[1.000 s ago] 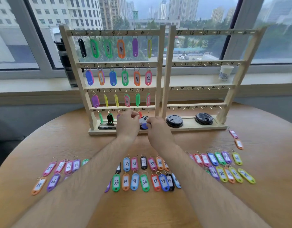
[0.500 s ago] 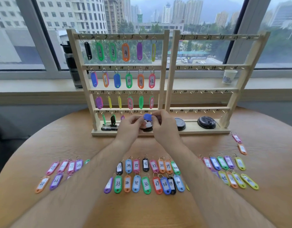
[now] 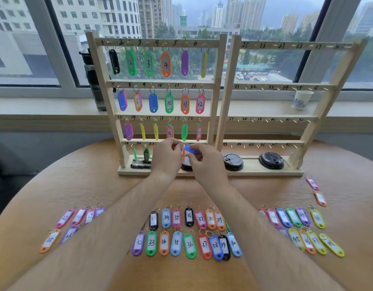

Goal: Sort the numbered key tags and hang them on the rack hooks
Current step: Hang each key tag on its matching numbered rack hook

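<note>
Lifted up to the bottom rail of the rack (image 3: 220,80), the blue tag (image 3: 190,149) is pinched in my right hand (image 3: 206,162), left hand (image 3: 165,157) pinching its top (ring hidden), so it may miss the unseen hook.

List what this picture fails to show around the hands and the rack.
- Head view: the number on the blue tag, which is turned away and partly covered by the right hand.
- Head view: what the left hand pinches, too small to tell.
- Head view: the bottom-rail hooks past 21 on the left rack, behind both hands.
- Head view: the number on the far-right pink tag, blurred.
</note>
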